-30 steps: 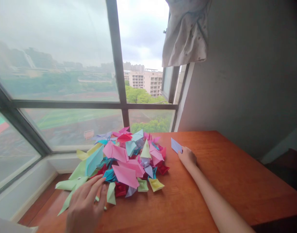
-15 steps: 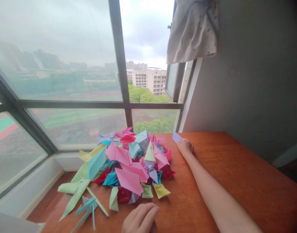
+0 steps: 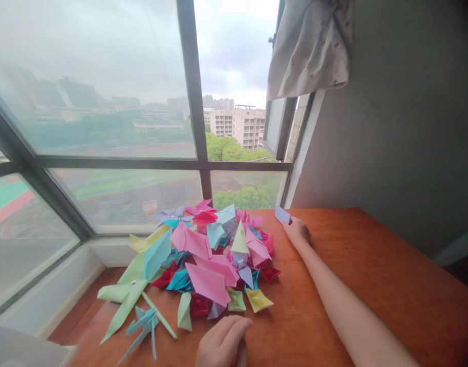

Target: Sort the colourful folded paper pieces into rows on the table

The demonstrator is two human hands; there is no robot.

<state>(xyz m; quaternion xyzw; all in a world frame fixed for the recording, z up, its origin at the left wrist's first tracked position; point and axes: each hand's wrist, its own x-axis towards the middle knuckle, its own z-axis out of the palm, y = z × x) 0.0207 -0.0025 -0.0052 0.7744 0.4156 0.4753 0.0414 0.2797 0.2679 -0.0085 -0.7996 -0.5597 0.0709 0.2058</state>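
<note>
A heap of folded paper shapes point(image 3: 203, 260) in pink, green, blue, red and yellow lies on the wooden table point(image 3: 352, 265). My right hand point(image 3: 297, 230) reaches to the far side of the table beside the heap and pinches a small pale blue paper piece point(image 3: 282, 214). My left hand point(image 3: 222, 344) rests on the table at the near edge, just in front of the heap, with fingers curled loosely and nothing visible in them. A teal paper crane point(image 3: 144, 326) lies at the heap's near left.
A large window point(image 3: 104, 127) runs behind and left of the table, with a low sill point(image 3: 58, 306) at the left. A grey wall point(image 3: 402, 117) rises at the right. A bunched curtain point(image 3: 314, 48) hangs at the top right.
My left hand has moved from the heap's left side to the near edge in front of it, leaving the teal crane lying there. My right hand with the blue piece has moved farther away.
</note>
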